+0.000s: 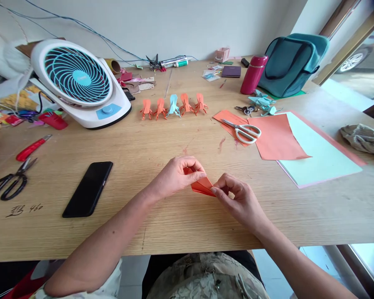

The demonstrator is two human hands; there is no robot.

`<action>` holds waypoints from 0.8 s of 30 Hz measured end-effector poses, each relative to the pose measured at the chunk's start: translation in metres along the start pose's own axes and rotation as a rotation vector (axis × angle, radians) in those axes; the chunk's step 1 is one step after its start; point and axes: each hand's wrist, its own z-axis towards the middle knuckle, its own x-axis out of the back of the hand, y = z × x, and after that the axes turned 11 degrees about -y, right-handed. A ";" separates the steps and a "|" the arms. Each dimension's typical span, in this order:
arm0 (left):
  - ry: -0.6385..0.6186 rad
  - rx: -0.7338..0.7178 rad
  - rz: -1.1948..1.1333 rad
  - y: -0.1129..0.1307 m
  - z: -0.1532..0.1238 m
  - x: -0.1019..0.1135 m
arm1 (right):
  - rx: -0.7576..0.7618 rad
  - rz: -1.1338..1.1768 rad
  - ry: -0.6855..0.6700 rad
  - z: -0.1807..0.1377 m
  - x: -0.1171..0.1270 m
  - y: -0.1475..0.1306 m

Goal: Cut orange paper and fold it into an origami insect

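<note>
Between my hands is a small folded piece of orange paper (203, 185), held just above the wooden table near its front edge. My left hand (187, 174) pinches its upper left part between thumb and fingers, covering some of the folds. At the pointed lower right end, my right hand (235, 194) grips the paper with thumb and forefinger. Beyond them stands a row of several folded paper figures, mostly orange (186, 104), with a light blue figure (173, 105) in the middle.
White-handled scissors (247, 133) lie on orange sheets (279, 135) at right, beside pale green paper (324, 160). A black phone (87, 189), black scissors (14, 182) and a red cutter (31, 148) lie left. Behind are a fan (81, 83), a magenta bottle (254, 75) and a teal bag (291, 66).
</note>
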 end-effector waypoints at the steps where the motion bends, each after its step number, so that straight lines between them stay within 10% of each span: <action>1: 0.003 -0.006 0.010 0.000 -0.001 0.000 | -0.015 0.011 -0.020 0.000 -0.001 -0.001; 14: -0.093 0.043 0.041 -0.007 0.004 -0.006 | -0.194 0.113 -0.126 0.005 -0.003 0.001; 24: -0.407 0.055 0.148 -0.019 0.030 0.018 | -0.108 -0.295 -0.359 -0.003 0.008 -0.006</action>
